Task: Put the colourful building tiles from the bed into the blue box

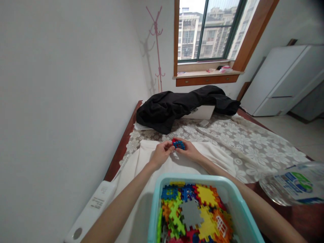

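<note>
Both hands meet over a white cloth (144,182), beyond the rim of a light blue bin. Between them is a small blue toothed building piece (179,145) with a red piece (173,140) right behind it; whether the two are joined I cannot tell. My left hand (162,153) pinches the left edge with thumb and fingers. My right hand (188,150) grips the right side, fingers curled behind. Close to me, the light blue bin (240,199) is filled with several toothed plastic pieces in yellow, grey, green, orange, blue and red.
A black garment (162,108) lies across a white box (202,112) on the floral cover (253,141). At right stands a large clear bottle (296,184). A white device (92,209) lies along the left wall. A pink coat rack (158,50) stands near the window.
</note>
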A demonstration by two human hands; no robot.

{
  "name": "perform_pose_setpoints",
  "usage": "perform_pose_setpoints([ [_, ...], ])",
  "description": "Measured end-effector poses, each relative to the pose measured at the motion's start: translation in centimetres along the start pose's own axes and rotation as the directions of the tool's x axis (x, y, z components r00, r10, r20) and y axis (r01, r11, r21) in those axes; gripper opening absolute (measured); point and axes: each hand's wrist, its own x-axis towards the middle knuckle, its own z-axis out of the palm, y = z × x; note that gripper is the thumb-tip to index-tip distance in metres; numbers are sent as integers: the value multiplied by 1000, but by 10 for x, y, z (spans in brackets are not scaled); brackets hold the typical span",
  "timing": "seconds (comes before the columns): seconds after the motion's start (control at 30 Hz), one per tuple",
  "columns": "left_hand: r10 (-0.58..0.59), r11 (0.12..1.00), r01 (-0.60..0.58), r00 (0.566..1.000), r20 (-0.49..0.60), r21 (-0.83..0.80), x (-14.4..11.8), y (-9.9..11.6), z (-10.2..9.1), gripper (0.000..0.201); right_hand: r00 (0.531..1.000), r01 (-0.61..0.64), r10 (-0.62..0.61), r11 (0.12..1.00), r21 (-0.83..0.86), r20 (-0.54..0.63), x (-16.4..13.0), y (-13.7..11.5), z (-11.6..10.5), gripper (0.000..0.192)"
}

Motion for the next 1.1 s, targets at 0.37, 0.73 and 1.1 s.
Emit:
perform_pose_setpoints([
  [0.37, -8, 1000, 8, 1000, 1, -10, 2, -5, 0, 22, 998, -49, 47, 998, -32, -38, 0, -1, 3, 57],
  [0.73, -41, 996, 40, 999, -15, -85, 3, -8, 0, 33, 996, -36, 38, 999, 26, -83, 2, 2, 2, 49],
  [1.1, -54, 993, 50, 998, -33, -105, 5, -9, 0, 36, 981, 110, -122, 990, -86, -152, 4, -14, -2, 48],
])
